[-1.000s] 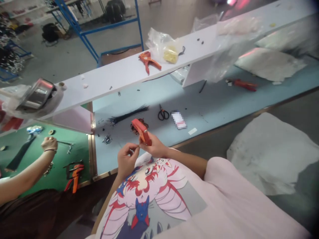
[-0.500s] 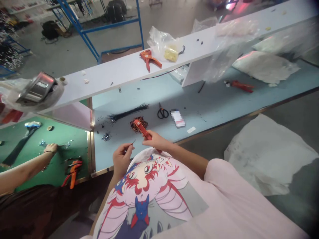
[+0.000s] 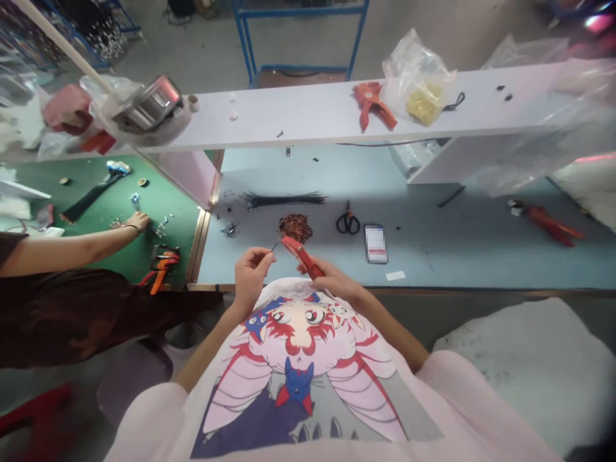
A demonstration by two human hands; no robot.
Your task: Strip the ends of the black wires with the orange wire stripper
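Observation:
My left hand (image 3: 253,273) pinches a short dark wire (image 3: 274,246) whose end points up and to the right. A pair of red-handled pliers (image 3: 299,251) is gripped in my right hand (image 3: 332,277), the tool's head tilted up-left beside the wire. Whether the wire touches the head I cannot tell. Just beyond the tool lies a heap of small copper-coloured and dark pieces (image 3: 295,228). Behind that heap a bundle of dark wires (image 3: 283,200) lies lengthwise. Black scissors (image 3: 348,221) and a phone (image 3: 376,244) rest to the right.
A white raised shelf (image 3: 308,122) crosses the back, bearing an orange hand tool (image 3: 373,106) and a plastic bag (image 3: 418,90). More red pliers (image 3: 548,221) lie far right. On the left, a co-worker's hand (image 3: 138,222) works at the green bench (image 3: 110,250).
My view has turned left and tilted, so the bench looks level. The head of the red pliers has come closer to the wire in my left hand.

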